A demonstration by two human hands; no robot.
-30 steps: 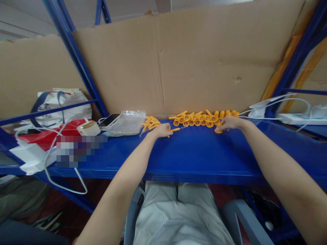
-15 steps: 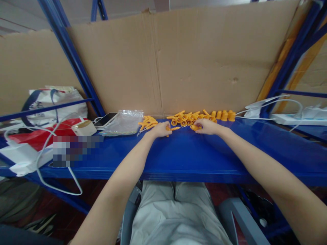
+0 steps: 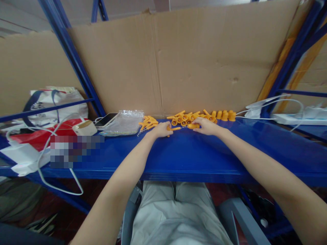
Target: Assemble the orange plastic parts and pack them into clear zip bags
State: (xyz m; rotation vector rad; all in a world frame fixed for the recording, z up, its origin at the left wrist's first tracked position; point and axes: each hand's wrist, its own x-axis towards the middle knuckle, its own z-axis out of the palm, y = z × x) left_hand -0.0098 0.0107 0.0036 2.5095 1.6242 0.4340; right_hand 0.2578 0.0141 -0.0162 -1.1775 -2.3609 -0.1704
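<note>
My left hand (image 3: 161,130) is closed around the handle of a yellow screw-threaded piece (image 3: 175,129). A thin metal spiral sticks out of its right end. My right hand (image 3: 208,126) grips a yellow plastic sleeve (image 3: 192,126), lying level close to the spiral's tip; whether they touch I cannot tell. Behind the hands is a pile of yellow funnel-ended pieces (image 3: 184,117). Left of my left hand lie several yellow T-handled pieces (image 3: 149,121) with metal spirals.
Several yellow caps (image 3: 224,115) stand in a row at the back right of the blue shelf (image 3: 184,153). To the left are a clear plastic bag (image 3: 122,123), a phone (image 3: 108,119), a white charger (image 3: 84,128) and loose cables. A cardboard sheet (image 3: 204,58) closes off the back.
My right hand has shifted slightly left with the yellow sleeve, bringing it nearer the metal spiral, and more of the sleeve shows. My left hand has hardly moved.
</note>
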